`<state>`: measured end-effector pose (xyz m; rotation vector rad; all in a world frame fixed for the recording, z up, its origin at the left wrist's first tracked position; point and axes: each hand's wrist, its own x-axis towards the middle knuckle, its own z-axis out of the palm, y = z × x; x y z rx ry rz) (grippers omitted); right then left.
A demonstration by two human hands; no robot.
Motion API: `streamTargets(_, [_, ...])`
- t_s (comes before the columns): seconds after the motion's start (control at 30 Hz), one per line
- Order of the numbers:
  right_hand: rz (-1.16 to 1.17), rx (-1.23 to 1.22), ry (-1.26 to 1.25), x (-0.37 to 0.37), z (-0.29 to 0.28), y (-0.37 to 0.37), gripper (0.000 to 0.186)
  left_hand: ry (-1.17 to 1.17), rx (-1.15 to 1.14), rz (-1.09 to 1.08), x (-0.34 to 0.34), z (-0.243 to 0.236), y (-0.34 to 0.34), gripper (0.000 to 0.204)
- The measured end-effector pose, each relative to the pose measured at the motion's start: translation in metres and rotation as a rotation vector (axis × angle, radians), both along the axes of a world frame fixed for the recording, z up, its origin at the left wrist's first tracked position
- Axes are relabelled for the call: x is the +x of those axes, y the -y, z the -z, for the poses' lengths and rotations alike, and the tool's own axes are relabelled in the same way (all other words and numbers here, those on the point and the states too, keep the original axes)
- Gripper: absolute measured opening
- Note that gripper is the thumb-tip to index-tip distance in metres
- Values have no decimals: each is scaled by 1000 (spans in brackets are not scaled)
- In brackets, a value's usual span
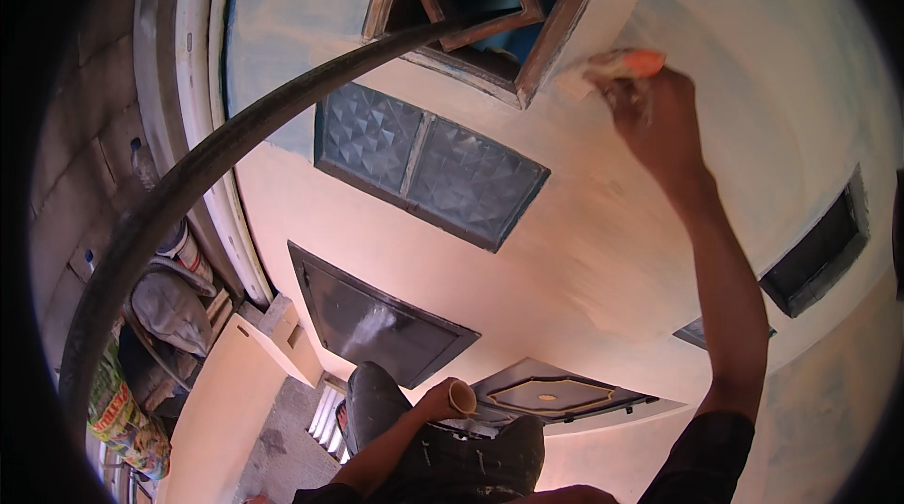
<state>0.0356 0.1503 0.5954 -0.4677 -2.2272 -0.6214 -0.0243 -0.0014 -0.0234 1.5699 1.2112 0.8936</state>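
My right hand point(667, 118) is raised to the painted wall point(603, 222), just right of the wooden window frame point(556, 24). Its fingers close on what looks like a paintbrush point(642, 63), with an orange part and a pale end at the wall; motion blurs it. Low in the middle, by my knees, my left hand point(435, 404) grips a small beige cup point(461, 397), its round mouth showing. What the cup holds cannot be made out. Streaky peach and greyish patches cover the wall around my right hand.
A thick dark hose point(273, 118) arcs from lower left to the window. Dark textured panes point(428, 160), a dark metal panel point(377, 316) and a gold-trimmed door point(548, 394) sit in the wall. Bags and clutter, including a colourful sack point(127, 419), lie at left.
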Motion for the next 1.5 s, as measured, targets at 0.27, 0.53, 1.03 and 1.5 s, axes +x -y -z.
streamTargets(0.27, [113,386,-213,10,-90,-9,34,-44,-5,-23,-2,4,1,86])
streamTargets(0.53, [23,238,129,13,46,-14,41,-2,-32,-7,-1,0,0,85])
streamTargets(1.03, [83,436,-244,42,-75,-27,18,-31,-20,-34,-3,5,-2,84])
streamTargets(1.5, [-509,114,-581,-25,-33,-24,10,-101,-6,4,1,-1,-1,84])
